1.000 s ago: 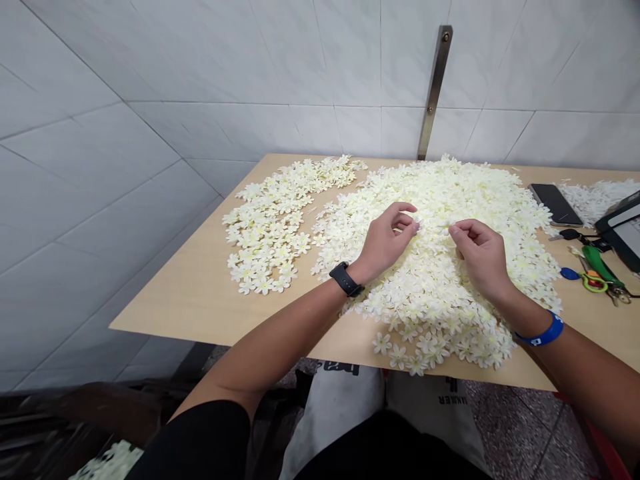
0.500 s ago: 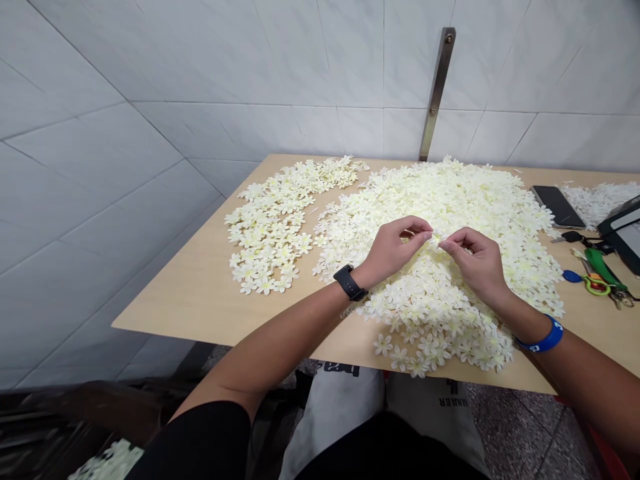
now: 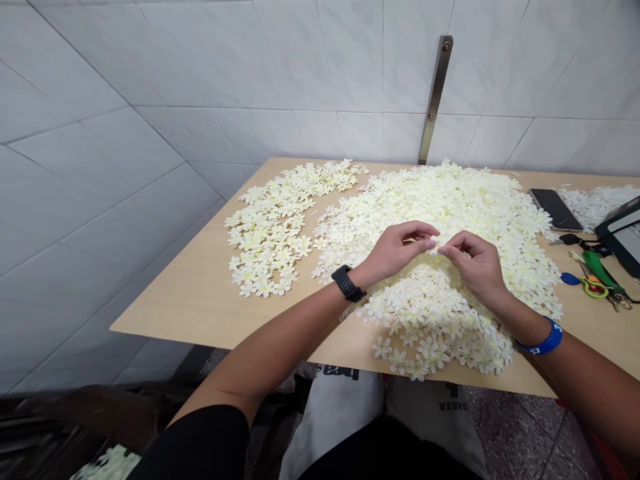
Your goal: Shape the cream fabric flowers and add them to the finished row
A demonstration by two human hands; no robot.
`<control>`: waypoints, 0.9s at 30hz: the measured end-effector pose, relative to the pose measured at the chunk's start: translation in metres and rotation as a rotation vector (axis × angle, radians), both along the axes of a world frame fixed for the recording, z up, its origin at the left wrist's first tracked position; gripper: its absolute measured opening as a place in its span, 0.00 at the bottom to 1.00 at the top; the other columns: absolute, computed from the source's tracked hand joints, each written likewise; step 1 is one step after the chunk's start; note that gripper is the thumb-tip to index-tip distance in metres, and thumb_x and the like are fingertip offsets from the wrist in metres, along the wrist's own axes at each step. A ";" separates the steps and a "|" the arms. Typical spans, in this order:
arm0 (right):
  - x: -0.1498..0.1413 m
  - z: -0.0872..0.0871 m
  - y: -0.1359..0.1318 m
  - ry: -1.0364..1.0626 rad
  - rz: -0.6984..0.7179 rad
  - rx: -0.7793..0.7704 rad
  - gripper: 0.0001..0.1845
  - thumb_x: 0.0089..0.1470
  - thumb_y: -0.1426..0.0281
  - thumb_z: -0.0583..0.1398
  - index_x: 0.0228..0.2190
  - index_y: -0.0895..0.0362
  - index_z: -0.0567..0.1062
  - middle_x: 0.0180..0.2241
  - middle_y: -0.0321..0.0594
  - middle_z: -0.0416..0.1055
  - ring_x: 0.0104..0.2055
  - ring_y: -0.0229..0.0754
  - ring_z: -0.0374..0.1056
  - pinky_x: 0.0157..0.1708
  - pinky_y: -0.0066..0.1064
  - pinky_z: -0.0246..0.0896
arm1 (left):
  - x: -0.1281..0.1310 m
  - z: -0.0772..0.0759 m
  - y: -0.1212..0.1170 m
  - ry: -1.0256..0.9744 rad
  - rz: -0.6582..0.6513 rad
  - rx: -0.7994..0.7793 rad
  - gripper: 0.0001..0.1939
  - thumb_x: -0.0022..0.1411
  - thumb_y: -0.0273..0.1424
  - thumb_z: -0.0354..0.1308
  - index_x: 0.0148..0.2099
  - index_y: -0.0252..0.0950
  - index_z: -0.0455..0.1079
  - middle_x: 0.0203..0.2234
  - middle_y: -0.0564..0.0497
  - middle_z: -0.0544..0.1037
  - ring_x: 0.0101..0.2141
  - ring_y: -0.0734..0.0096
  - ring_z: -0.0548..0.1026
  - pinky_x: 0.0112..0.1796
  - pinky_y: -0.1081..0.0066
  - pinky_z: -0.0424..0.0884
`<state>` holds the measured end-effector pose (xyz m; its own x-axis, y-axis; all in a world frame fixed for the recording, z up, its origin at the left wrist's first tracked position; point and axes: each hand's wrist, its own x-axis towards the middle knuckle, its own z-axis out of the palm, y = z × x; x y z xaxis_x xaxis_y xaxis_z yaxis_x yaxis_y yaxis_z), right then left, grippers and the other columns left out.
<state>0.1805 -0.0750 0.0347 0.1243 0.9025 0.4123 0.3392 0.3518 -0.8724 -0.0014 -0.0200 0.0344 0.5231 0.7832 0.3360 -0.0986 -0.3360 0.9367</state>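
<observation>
My left hand [image 3: 403, 248] and my right hand [image 3: 475, 261] meet fingertip to fingertip above a big pile of white artificial flowers [image 3: 430, 293]. Thumb and forefinger are pinched together on each hand. Between the fingertips is a small white artificial flower [image 3: 437, 244], which partly blends into the heap behind it; its details are too small to make out. A separate, flatter group of artificial flowers [image 3: 270, 230] with pale yellow centres lies to the left of the heap.
On the right of the wooden table [image 3: 185, 293] lie a phone [image 3: 554, 209], a pile of thin white pieces [image 3: 595, 203], keys with a green holder [image 3: 601, 270] and a dark-edged box [image 3: 625, 233]. A metal bar [image 3: 435, 100] stands against the tiled wall. More flowers [image 3: 107, 465] sit low at left.
My left fingertips have shifted slightly right and down, closer to the right ones. My right hand has barely moved. The view has tilted a little.
</observation>
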 end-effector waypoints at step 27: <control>0.007 -0.010 0.004 -0.010 0.030 0.029 0.14 0.57 0.57 0.66 0.29 0.54 0.77 0.27 0.37 0.73 0.28 0.39 0.64 0.31 0.33 0.60 | -0.008 -0.005 0.015 -0.028 0.220 -0.041 0.10 0.70 0.35 0.53 0.35 0.37 0.62 0.30 0.53 0.72 0.33 0.76 0.75 0.36 0.74 0.73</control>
<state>0.1871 -0.0710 0.0244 0.0925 0.8935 0.4394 0.3370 0.3872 -0.8582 -0.0096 -0.0052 0.0295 0.3290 0.8910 0.3130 -0.0531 -0.3135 0.9481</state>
